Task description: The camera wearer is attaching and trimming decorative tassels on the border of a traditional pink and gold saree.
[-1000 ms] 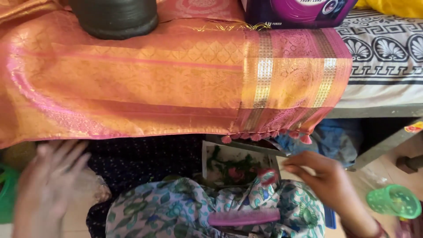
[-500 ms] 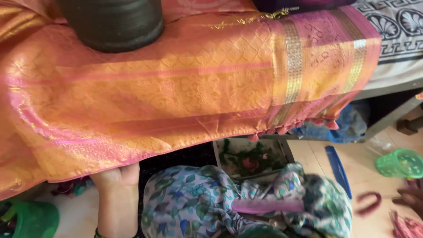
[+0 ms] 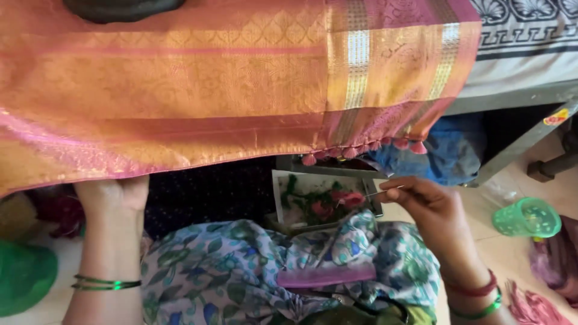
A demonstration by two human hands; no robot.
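An orange and pink silk cloth with gold bands hangs over the edge of a bed, with small pink tassels along its hem. My left hand reaches up under the cloth's lower edge, fingers hidden behind it. My right hand pinches a thin needle with thread, held just below the tassels. A picture card with red flowers lies between the hands. My lap is covered by floral printed fabric.
A dark round object rests on the cloth at the top. A black-and-white patterned bedsheet lies at the right. A green plastic cup stands on the floor. Blue cloth sits under the bed frame. A green item is at the left.
My right hand has come back into view holding the needle near the tassels. My left hand stays up under the cloth's edge. The view has shifted closer to the cloth.
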